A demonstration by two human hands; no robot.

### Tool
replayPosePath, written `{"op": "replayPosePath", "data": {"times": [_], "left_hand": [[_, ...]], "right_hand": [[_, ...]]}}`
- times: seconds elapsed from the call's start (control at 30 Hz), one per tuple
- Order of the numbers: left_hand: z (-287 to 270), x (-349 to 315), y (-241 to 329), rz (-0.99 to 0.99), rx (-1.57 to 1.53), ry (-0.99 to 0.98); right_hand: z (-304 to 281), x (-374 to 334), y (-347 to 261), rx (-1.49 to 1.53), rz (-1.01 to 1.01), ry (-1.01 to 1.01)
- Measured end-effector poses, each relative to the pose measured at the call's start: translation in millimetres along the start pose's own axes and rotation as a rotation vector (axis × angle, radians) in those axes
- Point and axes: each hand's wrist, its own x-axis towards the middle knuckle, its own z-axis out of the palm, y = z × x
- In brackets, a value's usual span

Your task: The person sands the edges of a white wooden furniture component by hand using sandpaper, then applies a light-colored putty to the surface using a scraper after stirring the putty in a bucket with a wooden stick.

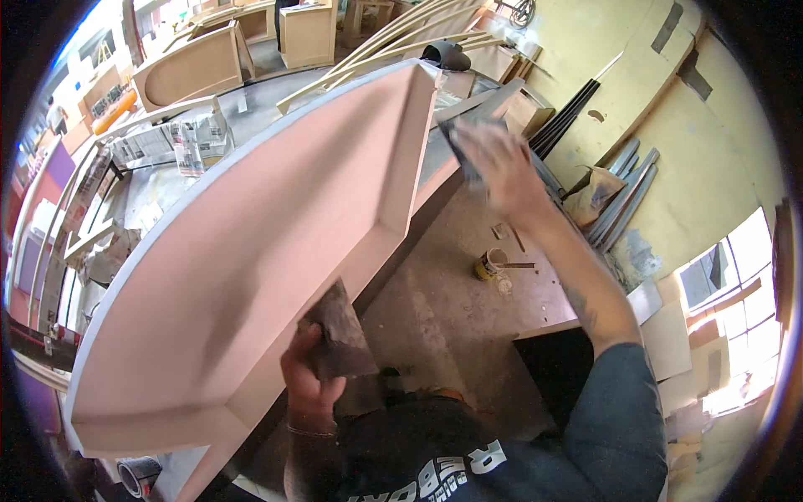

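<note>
A large curved panel (276, 201), pinkish with a raised rim and a pale grey outer edge, fills the left and middle. My left hand (308, 368) grips a dark brown, flat rectangular sheet (341, 330) beside the panel's near rim; it looks like sandpaper. Farther off, my right hand (502, 167) reaches past the panel's right corner, its fingers smeared by motion. Beneath those fingers is a dark grey flat sheet (465, 151), which the hand seems to hold over a narrow grey strip. What that sheet is made of cannot be told.
On the floor stands a small open tub (490, 264) with a stick across it. A black-topped box (556, 372) sits near my right arm. Long wood strips (401, 38) lie beyond the panel; dark rods (577, 109) lean on the yellow wall. Wooden cabinets (192, 67) stand behind.
</note>
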Motion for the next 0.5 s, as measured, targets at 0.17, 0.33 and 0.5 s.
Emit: {"op": "replayPosePath", "data": {"times": [0.17,0.33,0.5], "left_hand": [[-6.8,3.6,-47.5,0.003,0.012,0.139],[-4.2,12.6,-69.3,0.016,0.094,0.163],[1.3,24.1,-74.7,0.061,0.027,0.221]], "right_hand": [[34.9,46.1,65.8,0.082,-0.122,0.181],[71.0,14.7,100.8,0.412,-0.163,0.056],[33.3,-20.5,18.8,0.838,-0.153,0.092]]}}
